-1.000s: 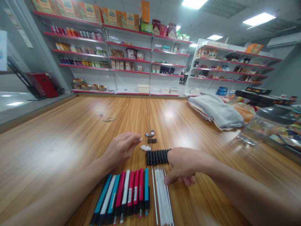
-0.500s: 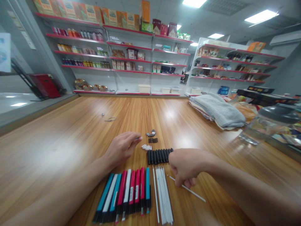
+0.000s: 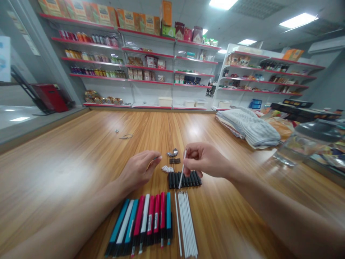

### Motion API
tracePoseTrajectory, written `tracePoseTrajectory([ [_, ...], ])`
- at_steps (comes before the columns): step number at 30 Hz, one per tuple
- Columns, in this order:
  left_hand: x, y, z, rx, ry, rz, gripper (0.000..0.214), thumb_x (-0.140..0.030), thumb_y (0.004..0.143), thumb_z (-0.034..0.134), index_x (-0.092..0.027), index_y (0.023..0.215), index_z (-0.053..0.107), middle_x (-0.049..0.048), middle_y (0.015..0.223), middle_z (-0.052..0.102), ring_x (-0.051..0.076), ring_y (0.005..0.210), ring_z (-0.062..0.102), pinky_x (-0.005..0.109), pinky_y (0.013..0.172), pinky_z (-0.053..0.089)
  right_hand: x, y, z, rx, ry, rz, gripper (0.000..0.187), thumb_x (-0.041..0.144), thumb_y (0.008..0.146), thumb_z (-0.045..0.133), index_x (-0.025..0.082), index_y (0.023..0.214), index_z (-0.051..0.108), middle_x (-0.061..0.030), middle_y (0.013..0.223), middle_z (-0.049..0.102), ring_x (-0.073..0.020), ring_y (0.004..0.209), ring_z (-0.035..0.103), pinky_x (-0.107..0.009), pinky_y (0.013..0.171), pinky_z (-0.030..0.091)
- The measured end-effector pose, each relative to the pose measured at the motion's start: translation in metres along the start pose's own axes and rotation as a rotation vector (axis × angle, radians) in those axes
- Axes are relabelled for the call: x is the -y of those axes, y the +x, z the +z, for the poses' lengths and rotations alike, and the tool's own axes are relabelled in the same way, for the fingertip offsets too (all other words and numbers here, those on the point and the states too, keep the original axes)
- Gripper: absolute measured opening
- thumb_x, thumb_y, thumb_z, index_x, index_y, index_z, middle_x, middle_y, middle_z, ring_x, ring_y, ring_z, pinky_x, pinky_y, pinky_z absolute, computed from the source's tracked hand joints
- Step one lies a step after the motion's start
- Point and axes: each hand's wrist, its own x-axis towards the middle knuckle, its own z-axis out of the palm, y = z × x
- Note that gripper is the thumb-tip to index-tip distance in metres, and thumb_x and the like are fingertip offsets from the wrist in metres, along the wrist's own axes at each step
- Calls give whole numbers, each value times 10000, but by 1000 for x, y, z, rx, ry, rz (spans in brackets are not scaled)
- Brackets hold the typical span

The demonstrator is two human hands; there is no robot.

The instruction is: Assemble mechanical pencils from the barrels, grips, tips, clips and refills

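My right hand [image 3: 201, 160] pinches a white pen refill [image 3: 182, 172], steeply tilted above a row of black pen grips [image 3: 191, 179]. My left hand [image 3: 140, 167] is closed in a pinch; a tiny dark sliver shows at the fingertips, too small to name. Between the hands lie small white pieces [image 3: 167, 168], short dark springs [image 3: 175, 161] and an arc of shiny metal pieces [image 3: 172, 153]. Nearer me, several blue, white and pink pen barrels [image 3: 142, 219] lie side by side. To their right is a bundle of white refills [image 3: 188, 225].
A folded striped cloth [image 3: 249, 126] and a clear jar with a dark lid [image 3: 302, 144] stand at the right of the wooden table [image 3: 67, 172]. A thin metal loop [image 3: 125, 136] lies farther off at left. Stocked shelves [image 3: 147, 66] rise behind the table.
My right hand has lifted the refill off the table and moved it up and left, turning it from lying to steeply tilted. My left hand has stayed nearly still.
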Motion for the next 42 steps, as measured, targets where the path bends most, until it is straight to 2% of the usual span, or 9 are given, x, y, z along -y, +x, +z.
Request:
tracePoseTrajectory([
  [3,0,0,0,-15,-8,10,131,-251,935,471,-188,1026,540,53,889,639,164,787,605,265,703,477,-12,7,7,-297,79,-152,182,315,840,566,152,805,493,-51,700,686,-138,587,655,-153,367,434],
  [5,0,1,0,-15,-12,16,133,-247,935,468,-185,1030,539,56,894,643,163,786,607,264,702,478,-17,9,11,-414,95,-202,197,338,864,555,157,817,493,-59,739,697,-154,619,672,-158,357,438],
  [7,-2,2,-2,10,-9,11,133,-243,937,463,-182,1028,539,59,897,642,163,787,603,267,708,477,-19,10,13,-471,100,-229,218,365,882,540,161,824,490,-66,788,705,-162,651,684,-154,348,431],
  [13,-8,5,-7,64,-14,26,120,-234,946,446,-174,1001,535,52,851,618,151,753,580,268,701,467,-21,11,22,-483,72,-253,249,405,899,526,160,861,503,-71,859,700,-136,644,679,-138,354,407],
  [22,-10,7,-7,61,-43,64,128,-227,949,433,-175,979,546,48,821,606,147,736,569,267,692,462,-23,10,29,-519,8,-286,252,407,910,516,162,852,533,-50,862,703,-92,548,634,-214,533,519],
  [31,-10,6,-6,64,-20,60,114,-229,943,455,-171,986,542,48,831,599,150,741,560,269,695,448,-40,9,44,-610,39,-357,197,375,874,586,181,902,606,-28,845,697,-79,463,584,-213,435,476],
  [37,-8,6,-4,79,-24,81,96,-208,935,477,-175,992,546,46,835,599,157,769,557,283,726,446,-46,4,46,-617,-133,-404,157,335,877,577,191,911,631,-43,888,711,-80,506,583,-211,451,449],
  [42,-5,4,-2,46,-40,73,88,-209,935,479,-176,989,539,44,847,599,152,773,555,279,727,444,-53,3,42,-664,-303,-445,113,271,847,602,183,906,642,-38,832,706,-84,533,577,-206,467,424],
])
